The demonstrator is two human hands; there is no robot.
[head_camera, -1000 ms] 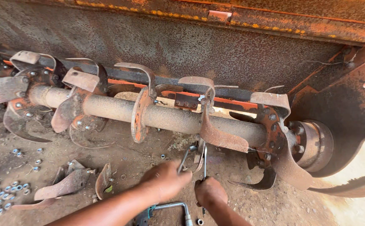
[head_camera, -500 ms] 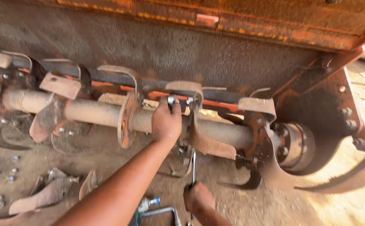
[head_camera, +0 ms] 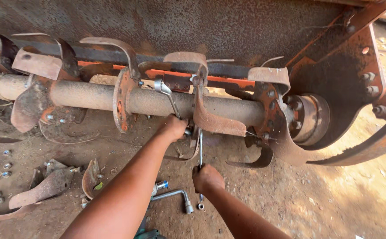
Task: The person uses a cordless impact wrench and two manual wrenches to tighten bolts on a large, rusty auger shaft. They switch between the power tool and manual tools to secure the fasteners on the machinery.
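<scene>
A rusty tiller shaft (head_camera: pixel 157 101) with curved blades runs across the view under an orange machine housing. My left hand (head_camera: pixel 173 127) grips the lower end of a ring spanner (head_camera: pixel 166 92) whose head sits at the flange of a curved blade (head_camera: pixel 210 119). My right hand (head_camera: pixel 207 177) holds the handle of a second, upright wrench (head_camera: pixel 200 148) that reaches up to the underside of the same blade mount.
Loose worn blades (head_camera: pixel 51 183) lie on the dirt at lower left, with scattered nuts (head_camera: pixel 6 166) beyond them. An L-shaped socket wrench (head_camera: pixel 175 197) and a nut (head_camera: pixel 200 206) lie on the ground between my arms. The rusty side plate (head_camera: pixel 352 88) stands at right.
My left hand went up to the blade flange on the shaft, then came down to the spanner's lower end. My right hand stayed on the upright wrench. The camera shifted closer.
</scene>
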